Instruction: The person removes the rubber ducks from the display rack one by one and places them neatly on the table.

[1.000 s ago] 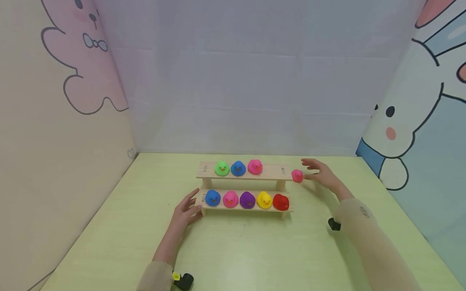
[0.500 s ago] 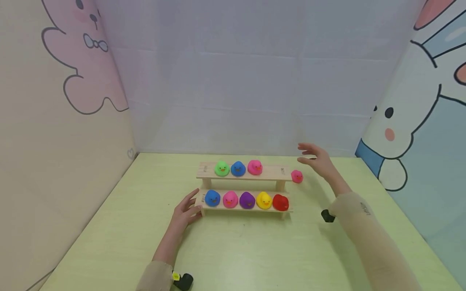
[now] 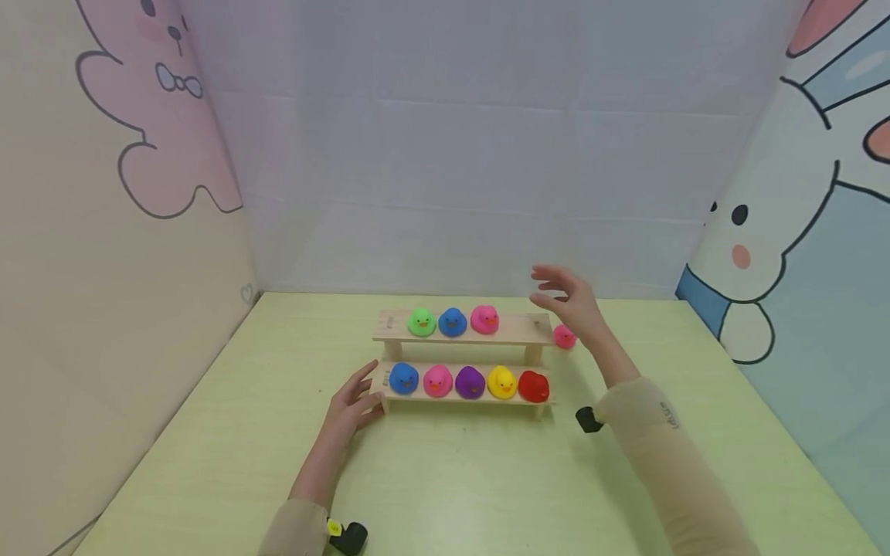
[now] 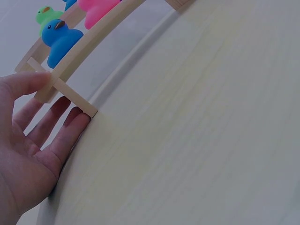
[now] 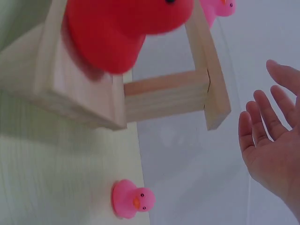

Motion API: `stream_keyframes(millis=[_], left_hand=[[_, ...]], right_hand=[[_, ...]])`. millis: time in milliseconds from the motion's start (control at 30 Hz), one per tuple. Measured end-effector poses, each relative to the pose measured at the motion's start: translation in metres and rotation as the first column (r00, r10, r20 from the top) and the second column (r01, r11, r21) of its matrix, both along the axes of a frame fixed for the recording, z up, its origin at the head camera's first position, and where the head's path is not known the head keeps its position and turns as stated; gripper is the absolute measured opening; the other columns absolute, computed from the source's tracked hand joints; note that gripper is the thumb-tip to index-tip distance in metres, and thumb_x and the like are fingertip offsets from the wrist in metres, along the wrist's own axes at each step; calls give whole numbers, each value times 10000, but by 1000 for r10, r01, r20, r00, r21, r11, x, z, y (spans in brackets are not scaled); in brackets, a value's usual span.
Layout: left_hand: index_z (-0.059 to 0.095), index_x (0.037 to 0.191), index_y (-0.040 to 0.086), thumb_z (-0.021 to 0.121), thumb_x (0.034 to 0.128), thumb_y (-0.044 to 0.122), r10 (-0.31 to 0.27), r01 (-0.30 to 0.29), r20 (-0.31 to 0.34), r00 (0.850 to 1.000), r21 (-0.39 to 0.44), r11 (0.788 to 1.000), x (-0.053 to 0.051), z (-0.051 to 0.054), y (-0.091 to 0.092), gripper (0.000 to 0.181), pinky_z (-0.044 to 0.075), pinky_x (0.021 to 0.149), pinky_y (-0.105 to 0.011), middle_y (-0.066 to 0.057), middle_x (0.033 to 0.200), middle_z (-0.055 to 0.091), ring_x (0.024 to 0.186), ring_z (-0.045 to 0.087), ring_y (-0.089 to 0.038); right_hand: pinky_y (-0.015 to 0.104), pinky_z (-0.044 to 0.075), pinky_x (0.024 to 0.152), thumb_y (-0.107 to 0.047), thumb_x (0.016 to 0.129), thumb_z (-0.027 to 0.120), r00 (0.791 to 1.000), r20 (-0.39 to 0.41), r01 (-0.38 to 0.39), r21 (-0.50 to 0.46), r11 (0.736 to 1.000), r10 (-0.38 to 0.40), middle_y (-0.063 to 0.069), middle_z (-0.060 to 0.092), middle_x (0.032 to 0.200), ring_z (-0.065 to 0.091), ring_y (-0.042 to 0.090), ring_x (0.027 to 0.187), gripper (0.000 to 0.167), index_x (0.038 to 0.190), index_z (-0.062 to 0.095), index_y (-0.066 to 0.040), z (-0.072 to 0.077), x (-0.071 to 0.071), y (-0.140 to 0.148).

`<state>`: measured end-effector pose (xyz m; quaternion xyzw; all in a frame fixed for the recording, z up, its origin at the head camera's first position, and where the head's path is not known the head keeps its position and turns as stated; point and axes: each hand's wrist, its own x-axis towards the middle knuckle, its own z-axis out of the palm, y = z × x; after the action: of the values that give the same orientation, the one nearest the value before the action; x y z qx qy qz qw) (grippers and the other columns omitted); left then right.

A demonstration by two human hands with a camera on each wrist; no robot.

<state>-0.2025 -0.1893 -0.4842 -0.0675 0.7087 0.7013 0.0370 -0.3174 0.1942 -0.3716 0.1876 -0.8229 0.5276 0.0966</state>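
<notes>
A two-tier wooden rack (image 3: 514, 330) stands on the table. My left hand (image 3: 351, 405) holds the left end of its lower shelf; in the left wrist view the thumb (image 4: 33, 84) lies on the plank and the other fingers touch the leg. My right hand (image 3: 573, 305) hovers above the upper shelf's right end, fingers loosely bent, holding nothing. On the upper shelf sit a green duck (image 3: 422, 322), a blue duck (image 3: 453, 322) and a pink duck (image 3: 484, 319). Another pink rubber duck (image 3: 564, 337) rests on the table beyond the rack's right end, partly hidden by it.
The lower shelf carries a blue duck (image 3: 404, 378), a pink duck (image 3: 438, 381), a purple duck (image 3: 470, 382), a yellow duck (image 3: 502, 381) and a red duck (image 3: 534, 386). A pale back wall (image 3: 445, 170) rises behind the table (image 3: 445, 479).
My right hand has left the pink duck on the table, risen, and moved left over the rack's right end. The left hand stays at the lower shelf.
</notes>
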Motion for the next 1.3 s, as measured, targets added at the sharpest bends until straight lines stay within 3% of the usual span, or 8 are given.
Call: stream_keyframes(millis=[200, 400, 633, 867, 1000, 1300], left_hand=[[412, 1509, 256, 603, 968, 108, 10, -10, 23, 1000, -18, 1000, 1, 2, 1, 592, 570, 958, -373, -171, 1453, 501, 1147, 613, -161], [402, 1515, 236, 584, 973, 82, -1, 1, 15, 1000, -8, 1000, 1, 2, 2, 592, 560, 976, -395, -187, 1456, 497, 1144, 609, -159], [411, 1509, 238, 585, 965, 61, 2, -2, 6, 1000, -5, 1000, 0, -1, 2, 598, 574, 946, -367, -187, 1448, 503, 1128, 610, -145], [413, 1506, 282, 612, 961, 109, 15, -14, 39, 999, -12, 1000, -2, 1, 1, 605, 563, 971, -379, -153, 1457, 509, 1165, 609, -173], [409, 1507, 289, 600, 967, 102, 9, -9, 38, 999, -10, 1000, -2, 0, 0, 603, 556, 984, -381, -146, 1462, 503, 1169, 600, -161], [397, 1515, 271, 580, 979, 105, 3, -2, 31, 1000, -27, 1000, 0, 2, 1, 590, 545, 1002, -398, -160, 1479, 486, 1209, 586, -192]], right_hand=[[381, 482, 1017, -152, 934, 684, 996, 54, -69, -37, 997, 71, 178, 572, 1390, 531, 340, 1253, 505, 1408, 518, -99, -5, 8, -24], [537, 413, 1116, -113, 953, 646, 985, 94, -134, -97, 986, 143, 194, 529, 1434, 465, 400, 1324, 511, 1435, 483, -65, -13, 13, -41], [542, 362, 1167, -119, 948, 650, 959, 143, -226, -124, 966, 243, 177, 508, 1451, 437, 347, 1365, 489, 1414, 506, -90, -17, 14, -48], [504, 398, 1151, -166, 932, 685, 957, 179, -234, 18, 972, 227, 137, 519, 1435, 468, 355, 1348, 476, 1384, 546, -113, -8, 24, -56], [486, 435, 1124, -197, 932, 689, 965, 166, -223, 103, 969, 205, 128, 543, 1401, 516, 356, 1311, 468, 1377, 556, -137, -12, 23, -58], [490, 432, 1126, -217, 933, 689, 971, 155, -200, 120, 972, 181, 145, 560, 1388, 532, 360, 1288, 475, 1378, 559, -112, -20, 18, -57]])
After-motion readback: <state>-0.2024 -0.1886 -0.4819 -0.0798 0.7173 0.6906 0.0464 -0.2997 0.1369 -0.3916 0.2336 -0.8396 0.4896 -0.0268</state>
